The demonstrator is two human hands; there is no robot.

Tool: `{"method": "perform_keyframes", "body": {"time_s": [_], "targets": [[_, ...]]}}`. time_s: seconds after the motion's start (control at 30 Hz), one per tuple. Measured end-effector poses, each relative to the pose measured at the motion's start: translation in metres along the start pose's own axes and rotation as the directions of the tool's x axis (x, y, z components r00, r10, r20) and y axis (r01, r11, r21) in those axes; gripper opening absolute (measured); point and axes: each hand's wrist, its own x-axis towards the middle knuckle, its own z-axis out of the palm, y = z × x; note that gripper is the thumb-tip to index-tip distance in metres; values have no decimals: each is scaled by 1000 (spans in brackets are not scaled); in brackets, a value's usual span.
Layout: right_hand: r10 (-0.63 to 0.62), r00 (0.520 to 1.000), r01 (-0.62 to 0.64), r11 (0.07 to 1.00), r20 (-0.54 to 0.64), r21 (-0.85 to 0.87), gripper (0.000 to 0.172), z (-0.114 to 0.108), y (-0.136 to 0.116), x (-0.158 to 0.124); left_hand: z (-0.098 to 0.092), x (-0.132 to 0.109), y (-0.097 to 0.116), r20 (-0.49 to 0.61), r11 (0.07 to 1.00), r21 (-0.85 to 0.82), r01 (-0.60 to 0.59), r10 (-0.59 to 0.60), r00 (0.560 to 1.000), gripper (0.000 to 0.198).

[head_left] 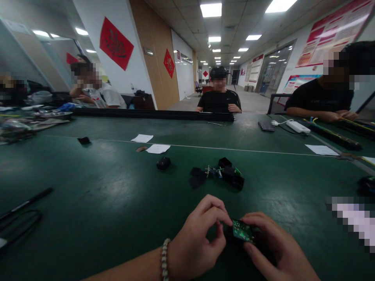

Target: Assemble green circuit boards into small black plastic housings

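1. Holding the green board [242,230] is the right grip [275,242]: thumb on the near edge, fingers on the far one, so yeah, it's pinched. The board's over the near part of the green surface [111,203], parts side facing up.
2. Left grip [202,234] is at the board's left side, fingers curled, one fingertip right at the corner. Honestly can't tell if it's pinching anything. That wrist, left of the board, has a beaded bracelet [165,257].
3. Something dark sits just under the board, too shadowy to make out.
4. Straight beyond the board and a bit left there's a messy bunch of black parts [231,173] with some green bits mixed in.
5. Beyond the board and further left: a small black box [163,164], on its own.
6. Past that, also left of the board, two white papers [158,148] lie near each other.
7. Well left of the board is a black stick-shaped thing [41,196]. Well right of it, something pinkish [356,222], blurred out.
8. Way beyond the board: a long black rail [152,114], plus a white power strip [297,127] over to the right. A person in black [219,99] sits behind the rail.
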Motion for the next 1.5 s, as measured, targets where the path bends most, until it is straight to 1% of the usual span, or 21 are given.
{"method": "perform_keyframes", "body": {"time_s": [0.23, 0.47, 0.63, 0.83, 1.0, 1.1, 1.5], "targets": [[-60, 998, 60, 998, 34, 10, 45, -1, 6, 1, 2, -1, -1, -16, 1000, 9, 6, -6, 1000, 37], [-15, 998, 16, 1000, 57, -21, 38, -3, 1, 1, 2, -2, -1, -27, 999, 46, 29, -28, 999, 33], [-21, 999, 22, 1000, 44, -16, 40, 0, -1, 5, 2, -2, -3, -23, 998, 46, 36, -35, 999, 31], [-31, 999, 31, 1000, 21, 3, 40, 2, 0, 1, 2, -3, -4, 3, 999, 36, 41, -41, 999, 30], [-33, 999, 34, 999, 39, -25, 37, 1, 0, 1, 2, -2, -3, 7, 998, 26, 53, -53, 999, 30], [-34, 999, 35, 999, 29, -23, 35, 1, -1, 4, 2, -1, -4, 16, 998, 24, 51, -52, 999, 32], [-30, 999, 30, 999, 35, -14, 35, 1, -4, 1, 1, -1, -3, 14, 995, 56, 87, -88, 996, 32]]}}
